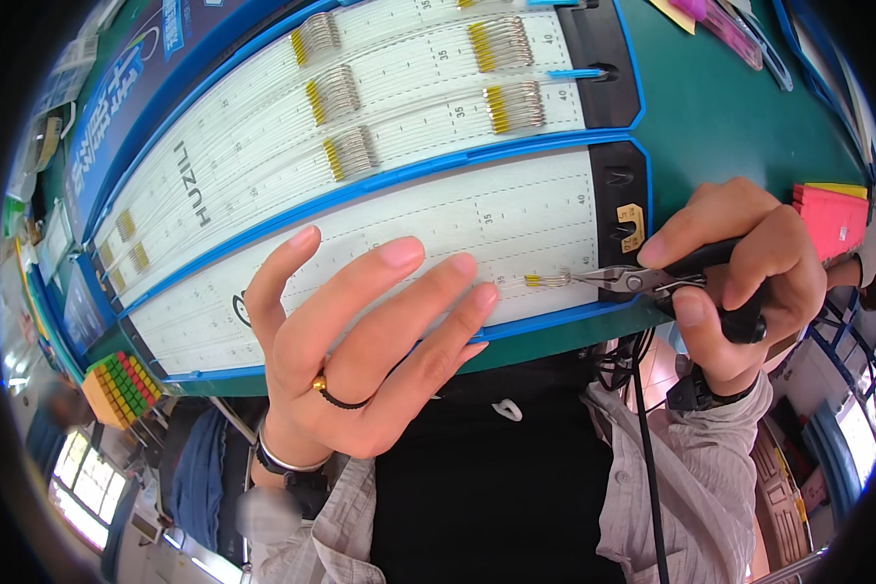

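Note:
A blue-edged fishing rig case (428, 219) lies open on the table, its white panels marked with rulers and dashed lines. Several bunches of fish hooks (516, 107) with yellow-wrapped shanks line the far half. One small bunch of hooks (553, 279) rests on the near half, toward its right end. My right hand (764, 268) grips dark-handled pliers (625, 279), whose narrow tips reach the right side of that small bunch; whether they pinch a hook is too small to tell. My left hand (360, 341) hovers over or lies on the near panel, fingers spread, holding nothing visible.
Pink and yellow note pads (832, 222) stand beyond my right hand on the green table (730, 136). Scissors or a similar pink-handled tool (725, 31) lie at the far right. A multicoloured cube (122, 389) sits by the left edge. A black cable (644, 438) hangs before me.

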Demonstrator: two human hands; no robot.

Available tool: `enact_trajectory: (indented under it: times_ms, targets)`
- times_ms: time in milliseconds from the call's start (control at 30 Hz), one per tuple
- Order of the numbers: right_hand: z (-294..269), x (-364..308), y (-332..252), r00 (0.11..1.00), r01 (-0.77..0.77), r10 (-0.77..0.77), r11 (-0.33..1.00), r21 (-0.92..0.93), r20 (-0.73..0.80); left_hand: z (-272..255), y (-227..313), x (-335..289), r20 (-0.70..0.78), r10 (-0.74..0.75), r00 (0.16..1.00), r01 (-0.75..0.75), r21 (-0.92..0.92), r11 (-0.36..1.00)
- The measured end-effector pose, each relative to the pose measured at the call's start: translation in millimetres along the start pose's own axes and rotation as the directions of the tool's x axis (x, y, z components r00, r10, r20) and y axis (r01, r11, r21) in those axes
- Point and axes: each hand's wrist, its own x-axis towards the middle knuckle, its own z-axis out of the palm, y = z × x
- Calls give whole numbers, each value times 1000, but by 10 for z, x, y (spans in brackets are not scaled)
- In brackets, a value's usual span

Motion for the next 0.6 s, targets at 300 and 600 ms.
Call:
enact_trajectory:
  times_ms: [300,600]
  targets:
    - [-10,32,-7,999,-11,12,1000,-25,44,47,-48,-34,-66,32,997,-34,-27,999]
    - [2,40,-31,999,-31,31,999,-16,44,24,-46,-35,-41,20,999,-21,-28,999]
